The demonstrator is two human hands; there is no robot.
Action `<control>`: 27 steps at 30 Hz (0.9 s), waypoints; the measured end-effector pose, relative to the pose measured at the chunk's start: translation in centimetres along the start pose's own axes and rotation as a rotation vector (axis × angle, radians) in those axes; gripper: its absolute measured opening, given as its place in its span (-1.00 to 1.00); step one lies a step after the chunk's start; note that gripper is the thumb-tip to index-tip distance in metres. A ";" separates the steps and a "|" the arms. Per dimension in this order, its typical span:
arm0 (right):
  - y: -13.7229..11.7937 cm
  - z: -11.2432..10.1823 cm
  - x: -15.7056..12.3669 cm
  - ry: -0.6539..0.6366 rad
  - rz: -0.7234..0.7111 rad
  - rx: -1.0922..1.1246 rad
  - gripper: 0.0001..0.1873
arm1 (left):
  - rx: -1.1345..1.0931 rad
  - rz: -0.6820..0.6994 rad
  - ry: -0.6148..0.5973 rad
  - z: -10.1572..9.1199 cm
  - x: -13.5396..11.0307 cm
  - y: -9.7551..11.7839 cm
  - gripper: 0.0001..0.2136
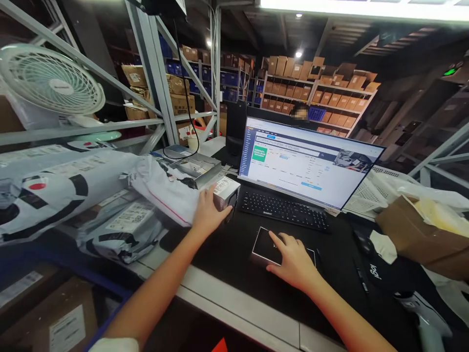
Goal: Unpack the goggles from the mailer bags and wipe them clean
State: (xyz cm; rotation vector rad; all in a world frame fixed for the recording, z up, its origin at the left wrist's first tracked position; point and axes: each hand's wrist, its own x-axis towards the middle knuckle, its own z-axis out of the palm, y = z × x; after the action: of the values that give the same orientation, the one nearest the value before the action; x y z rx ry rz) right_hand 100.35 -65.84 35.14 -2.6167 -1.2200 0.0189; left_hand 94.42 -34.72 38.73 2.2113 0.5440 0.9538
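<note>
My left hand is closed around a small carton with a white label on top and a dark printed side. The carton is at the back left of the black desk mat, beside the keyboard. On the mat in front of the keyboard lies a flat black box with a pale edge line. My right hand spans this box, thumb at the near edge and fingertips at the far edge. Beside my left forearm are white plastic mailing bags and a grey labelled parcel.
A monitor stands behind the keyboard. To the right are a mouse, a pen, a barcode scanner and an open cardboard box. A fan is at left. Another person's head shows behind the monitor.
</note>
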 end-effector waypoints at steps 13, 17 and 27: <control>0.3 -0.5 -4.0 0.839 0.055 0.056 0.01 | -1.297 -0.824 -0.279 6.3 -1.2 4.5 -0.66; -0.2 -0.3 -4.4 0.679 0.105 -0.090 -0.05 | -1.258 -0.816 -0.319 7.8 -3.1 3.9 -0.62; -0.6 0.6 -2.6 0.432 0.138 -0.251 -0.24 | -1.082 -0.526 -0.093 6.4 -2.9 2.6 -0.48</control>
State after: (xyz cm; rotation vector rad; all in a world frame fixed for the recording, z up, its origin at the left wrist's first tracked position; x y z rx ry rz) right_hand 98.16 -67.29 34.44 -2.7038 -0.9392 -0.6776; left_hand 97.66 -40.84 35.86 1.0566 0.3874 0.6167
